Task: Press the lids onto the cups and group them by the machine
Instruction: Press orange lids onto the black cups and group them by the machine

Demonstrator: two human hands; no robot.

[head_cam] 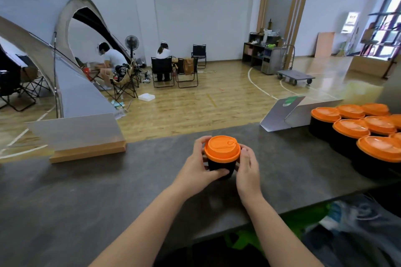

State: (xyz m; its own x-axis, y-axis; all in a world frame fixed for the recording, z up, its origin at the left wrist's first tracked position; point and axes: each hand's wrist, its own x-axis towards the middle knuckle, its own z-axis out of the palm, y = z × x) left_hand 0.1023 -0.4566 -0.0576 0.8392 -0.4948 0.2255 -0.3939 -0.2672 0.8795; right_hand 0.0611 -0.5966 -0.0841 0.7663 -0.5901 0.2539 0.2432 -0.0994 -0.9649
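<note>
No writing is readable anywhere. The grey counter carries everything. Right of the hands stands a cluster of lidded cups; far left, a wood-based sign. The left hand and right hand curl around a black cup with an orange lid.

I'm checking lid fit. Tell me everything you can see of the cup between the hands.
The cup is black, short and upright on the grey counter, capped by an orange, plastic-looking lid with an embossed mark on top. The lid looks level. The left hand grips its side, thumb across the front; the right hand touches the other side. It stands apart from the capped group to the right.
</note>
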